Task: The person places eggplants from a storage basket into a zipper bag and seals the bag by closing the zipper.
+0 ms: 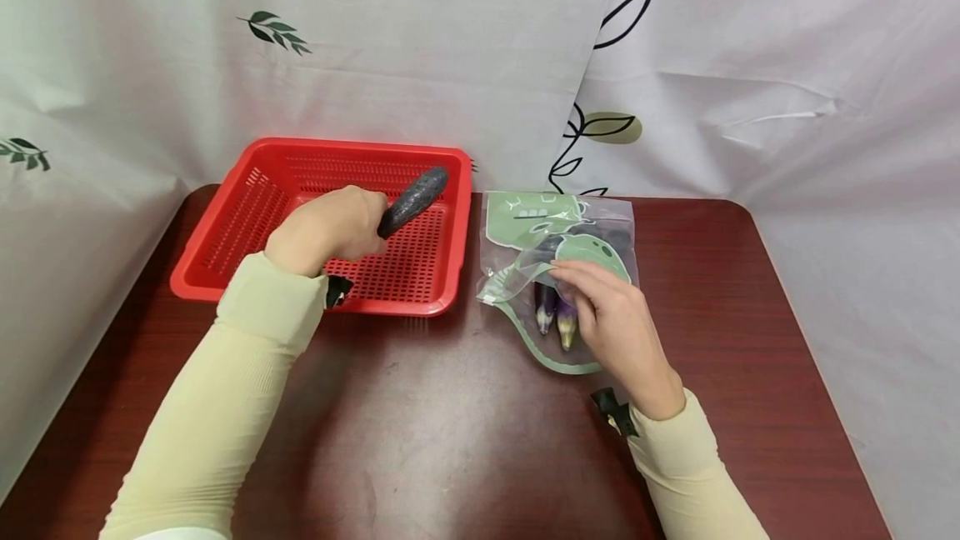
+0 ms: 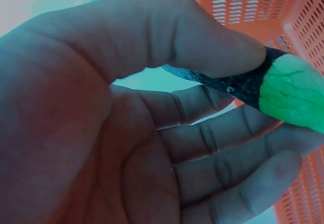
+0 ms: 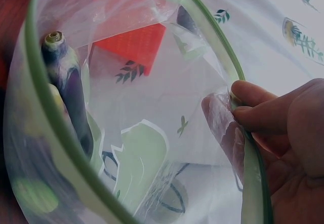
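Note:
Over the red basket [image 1: 367, 147], my left hand [image 1: 333, 225] grips a long dark eggplant [image 1: 415, 202] near one end. In the left wrist view, the thumb presses on top of the eggplant [image 2: 291, 89] and its pale-green end juts past the fingers. To the right lies a clear zip bag [image 1: 498, 257] with green printed shapes. My right hand [image 1: 618, 319] pinches its zip rim between thumb and fingers, lifting it so the mouth gapes in the right wrist view. Inside the bag [image 3: 240, 64] lie dark purple eggplants [image 3: 66, 74] with pale stem ends.
A dark red-brown table [image 1: 420, 432] carries the basket at back left and the bag at centre right. White curtains [image 1: 420, 32] with leaf prints hang behind and at the sides. Black wrist mounts show below both hands.

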Demonstrator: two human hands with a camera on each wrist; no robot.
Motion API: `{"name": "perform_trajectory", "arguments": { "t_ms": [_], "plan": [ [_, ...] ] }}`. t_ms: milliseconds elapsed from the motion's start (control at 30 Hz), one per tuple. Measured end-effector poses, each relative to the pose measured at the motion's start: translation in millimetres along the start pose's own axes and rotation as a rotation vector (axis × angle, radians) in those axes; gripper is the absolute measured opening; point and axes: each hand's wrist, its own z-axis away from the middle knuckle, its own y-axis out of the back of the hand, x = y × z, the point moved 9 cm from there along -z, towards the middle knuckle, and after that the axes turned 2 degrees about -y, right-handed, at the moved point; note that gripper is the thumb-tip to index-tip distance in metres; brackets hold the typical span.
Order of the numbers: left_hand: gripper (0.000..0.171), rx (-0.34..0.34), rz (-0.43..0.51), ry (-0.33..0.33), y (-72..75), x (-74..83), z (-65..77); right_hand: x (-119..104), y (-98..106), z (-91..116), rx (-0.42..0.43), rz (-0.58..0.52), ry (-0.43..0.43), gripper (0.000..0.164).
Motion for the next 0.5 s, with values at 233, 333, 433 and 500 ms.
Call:
{"name": "perform_trajectory", "arguments": {
  "t_ms": [233,333,433,500],
  "plan": [
    [0.023,0.013,-0.003,-0.002,2.8,9.2,9.1,0.4,0.2,-0.4,0.0,0.001,-0.004,0.026],
    [0.024,0.026,0.001,-0.002,4.3,11.8,13.1,0.3,0.1,-0.5,0.0,0.003,-0.004,0.026],
    [0.023,0.039,0.009,-0.007,5.4,14.1,17.4,-0.2,0.3,-0.4,0.003,0.001,0.0,0.026],
    [0.024,0.05,0.014,-0.012,5.7,15.5,20.6,-0.8,0.5,-0.4,0.005,0.001,0.004,0.026]
  ]
}}
